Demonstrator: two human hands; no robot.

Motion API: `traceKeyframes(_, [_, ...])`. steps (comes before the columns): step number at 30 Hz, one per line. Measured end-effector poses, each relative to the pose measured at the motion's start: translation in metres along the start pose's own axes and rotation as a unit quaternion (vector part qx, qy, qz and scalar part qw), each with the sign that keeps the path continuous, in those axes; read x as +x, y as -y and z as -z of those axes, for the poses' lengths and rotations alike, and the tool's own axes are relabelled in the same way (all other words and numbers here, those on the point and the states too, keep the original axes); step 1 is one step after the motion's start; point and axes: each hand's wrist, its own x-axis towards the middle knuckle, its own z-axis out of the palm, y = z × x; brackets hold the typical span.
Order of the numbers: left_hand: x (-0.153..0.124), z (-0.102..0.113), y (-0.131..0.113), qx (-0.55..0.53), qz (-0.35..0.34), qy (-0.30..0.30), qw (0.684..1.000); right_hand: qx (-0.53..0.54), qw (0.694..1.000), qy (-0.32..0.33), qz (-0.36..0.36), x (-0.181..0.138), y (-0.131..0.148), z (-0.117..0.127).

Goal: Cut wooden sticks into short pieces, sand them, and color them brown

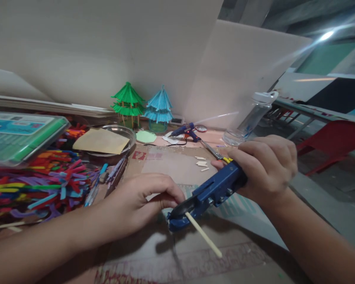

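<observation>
My right hand (266,167) is closed around the handles of a blue cutter (208,193), whose jaws sit over a thin pale wooden stick (203,235). The stick pokes out toward me from the jaws. My left hand (136,205) is curled beside the cutter's head, fingertips pinched at the far end of the stick, which is hidden under them. Several short cut stick pieces (201,162) lie on the cardboard mat (177,167) behind the cutter.
A heap of coloured paper strips (41,177) and a green plastic box (20,136) fill the left. Two paper pagodas, green (128,103) and blue (159,106), stand at the back, with a blue glue gun (185,131), scissors (215,153), a clear bottle (250,118) and a glass dish (118,138).
</observation>
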Motion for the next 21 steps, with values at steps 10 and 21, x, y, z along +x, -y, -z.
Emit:
traceKeyframes(10, [-0.0004,0.0004,-0.0017,0.0,0.006,-0.005,1.0,-0.02,1.0,0.01,0.01,0.0016,-0.0016,0.0009])
traceKeyframes(21, [-0.0014,0.0012,-0.0018,0.006,0.015,0.005,1.0,-0.019,1.0,0.008,0.021,-0.0003,-0.0034,-0.0015])
